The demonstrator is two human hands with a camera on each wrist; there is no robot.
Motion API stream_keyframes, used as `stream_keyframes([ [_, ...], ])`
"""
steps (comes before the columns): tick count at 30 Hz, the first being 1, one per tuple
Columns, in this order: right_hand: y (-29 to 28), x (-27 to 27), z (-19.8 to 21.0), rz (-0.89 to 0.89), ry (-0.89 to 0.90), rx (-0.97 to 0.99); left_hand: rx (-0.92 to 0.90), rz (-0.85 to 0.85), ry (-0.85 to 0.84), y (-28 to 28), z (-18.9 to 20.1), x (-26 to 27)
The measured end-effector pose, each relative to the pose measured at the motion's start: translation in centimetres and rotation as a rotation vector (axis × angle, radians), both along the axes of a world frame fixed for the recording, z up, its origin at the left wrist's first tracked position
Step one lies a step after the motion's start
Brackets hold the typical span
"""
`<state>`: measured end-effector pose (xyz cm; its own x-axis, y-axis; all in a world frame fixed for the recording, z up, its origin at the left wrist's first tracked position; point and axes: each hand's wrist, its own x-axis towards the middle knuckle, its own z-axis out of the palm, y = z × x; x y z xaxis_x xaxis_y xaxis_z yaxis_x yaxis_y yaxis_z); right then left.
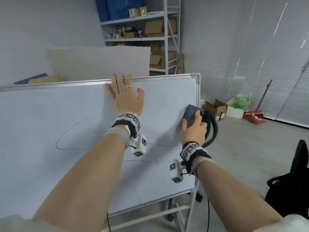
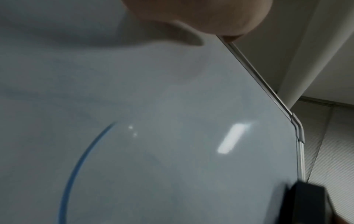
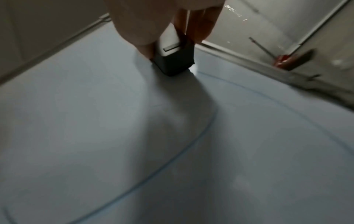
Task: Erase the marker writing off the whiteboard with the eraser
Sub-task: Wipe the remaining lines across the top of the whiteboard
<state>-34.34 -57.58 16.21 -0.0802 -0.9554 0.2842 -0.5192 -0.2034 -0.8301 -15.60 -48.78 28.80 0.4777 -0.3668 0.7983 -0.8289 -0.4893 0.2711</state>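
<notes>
A tilted whiteboard [image 1: 50, 114] on a wheeled stand carries thin blue marker lines [image 1: 70, 129]; these lines show again in the left wrist view [image 2: 76, 163] and the right wrist view [image 3: 172, 159]. My right hand [image 1: 192, 128] grips a dark grey eraser [image 1: 189, 114] and holds it against the board near the right edge; the eraser [image 3: 172, 60] touches the surface in the right wrist view. My left hand [image 1: 124, 91] lies flat on the board with its fingers hooked over the top frame [image 1: 66, 83].
Behind the board lean pale panels [image 1: 100, 62] and a metal shelf [image 1: 142, 30] with cardboard boxes. On the floor to the right are an open box [image 1: 215, 108], a red broom [image 1: 257, 114] and a black bag [image 1: 294, 181]. Blinds [image 1: 250, 56] cover the right wall.
</notes>
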Motion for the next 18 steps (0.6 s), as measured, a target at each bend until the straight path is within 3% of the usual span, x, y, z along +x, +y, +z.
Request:
stream_keyframes([
  [3, 0.8, 0.4, -0.2, -0.033, -0.024, 0.065, 0.021, -0.004, -0.010, 0.4, 0.0, 0.4],
  [7, 2.9, 3.6, 2.9, 0.192, -0.063, -0.151, 0.031, -0.009, -0.015, 0.5, -0.3, 0.4],
  [9, 3.4, 4.3, 2.8, 0.203, -0.047, -0.193, 0.038, -0.011, -0.015, 0.5, -0.4, 0.3],
  [14, 3.4, 1.6, -2.3, -0.057, -0.110, 0.155, 0.078, -0.019, -0.014, 0.5, -0.4, 0.9],
  [16, 3.2, 0.7, -2.9, -0.128, -0.109, 0.343, 0.084, -0.010, -0.020, 0.5, -0.4, 1.0],
  [18, 3.0, 0.9, -2.1, -0.151, -0.122, 0.380, 0.082, -0.004, -0.026, 0.4, -0.4, 0.9],
])
